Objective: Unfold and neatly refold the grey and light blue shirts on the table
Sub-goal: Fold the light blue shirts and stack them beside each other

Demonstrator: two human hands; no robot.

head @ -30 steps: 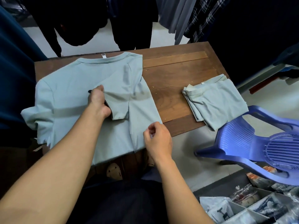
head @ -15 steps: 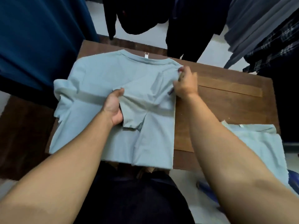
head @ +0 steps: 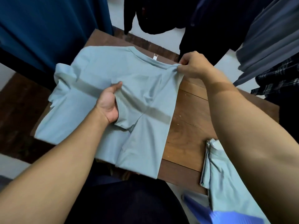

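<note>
Nearest, just off the table's near right corner, a blue plastic chair edged into view. On that same corner lay a folded shirt, partly hanging past the table's edge; it was probably parked there to leave the rest of the table free.

The light blue shirt lay spread over the table's left and middle, hem overhanging the near edge and neck toward the far edge. Its right side was already turned in lengthwise, so the refold looked about half made.

Over the table's middle, the left hand gripped the turned-in sleeve, thumb on top and fingers tucked beneath the cloth. This seemed meant to anchor the sleeve so the flap would not slide.

Toward the table's far edge, the right hand pinched the shoulder corner beside the collar between thumb and fingertips. It held the cloth raised and taut, apparently to straighten the fold line from shoulder to hem. The neck label poked out there.

Beyond the table's far edge hung dark garments.
</note>
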